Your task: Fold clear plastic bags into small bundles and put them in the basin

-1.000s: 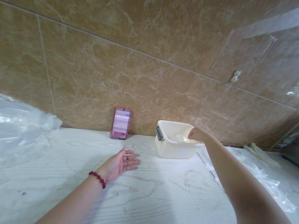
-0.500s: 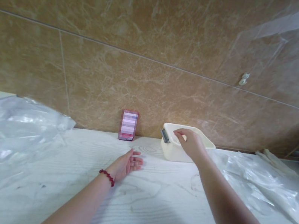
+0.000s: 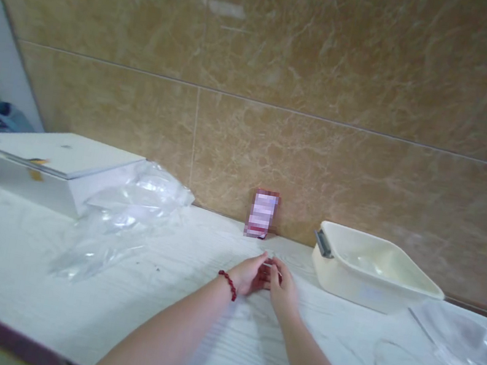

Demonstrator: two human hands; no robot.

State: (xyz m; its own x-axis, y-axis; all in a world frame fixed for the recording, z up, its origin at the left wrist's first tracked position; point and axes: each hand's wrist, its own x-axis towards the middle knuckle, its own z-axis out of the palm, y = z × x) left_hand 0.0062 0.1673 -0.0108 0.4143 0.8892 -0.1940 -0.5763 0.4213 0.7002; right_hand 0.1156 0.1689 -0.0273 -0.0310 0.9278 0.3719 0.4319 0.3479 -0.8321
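Left hand (image 3: pixel 249 275): fingers loosely curled; any grasp, can't tell.
Right hand (image 3: pixel 285 290): fingertips close by left's; hold, can't tell.
Cream tub (image 3: pixel 357 285): right of hands.

Surface (image 3: pixel 22 276): far edge runs along wall (image 3: pixel 265 55). Phone (image 3: pixel 261 213) stands at far edge, by wall. Tub (image 3: pixel 356 288) right of it, same edge; plastic sheet (image 3: pixel 486 348) right of tub. Box (image 3: pixel 56 154) toward far left corner, film (image 3: pixel 136 208) against its right side. Left hand (image 3: pixel 251 276) and right hand (image 3: pixel 284 286) together before phone.
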